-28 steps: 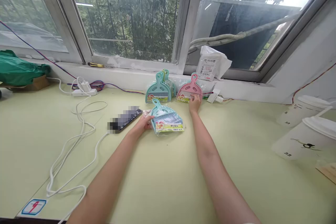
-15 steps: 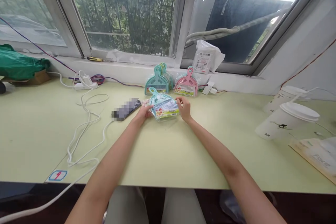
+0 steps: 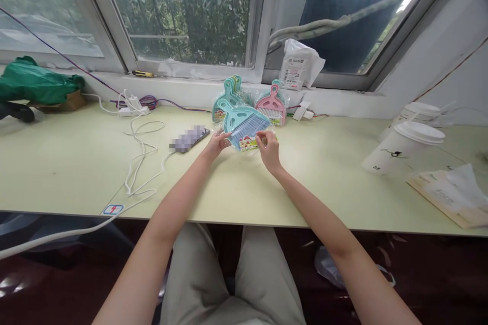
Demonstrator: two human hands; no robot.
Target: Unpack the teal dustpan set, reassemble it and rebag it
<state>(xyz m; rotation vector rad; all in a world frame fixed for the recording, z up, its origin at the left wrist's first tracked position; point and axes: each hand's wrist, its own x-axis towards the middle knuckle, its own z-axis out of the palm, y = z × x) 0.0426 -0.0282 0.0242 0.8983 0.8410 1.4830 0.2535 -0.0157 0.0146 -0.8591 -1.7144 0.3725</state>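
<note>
A teal mini dustpan and brush set (image 3: 244,124) in a clear plastic bag is lifted off the pale green table (image 3: 76,172), tilted up toward me. My left hand (image 3: 217,143) grips its left edge and my right hand (image 3: 267,148) pinches its lower right corner by the label. Behind it, leaning against the window ledge, stand more teal sets (image 3: 224,101) and a pink set (image 3: 271,105).
A phone (image 3: 188,138) on a white charging cable (image 3: 143,162) lies left of my hands. A power strip (image 3: 133,110) and a green bag (image 3: 36,81) are far left. Two lidded cups (image 3: 404,147) and a paper packet (image 3: 450,193) lie right. A white pouch (image 3: 299,66) rests on the sill.
My right hand left the pink set and came back to the teal set. Both hands raised the teal set off the table and tilted it upright. The camera pulled back.
</note>
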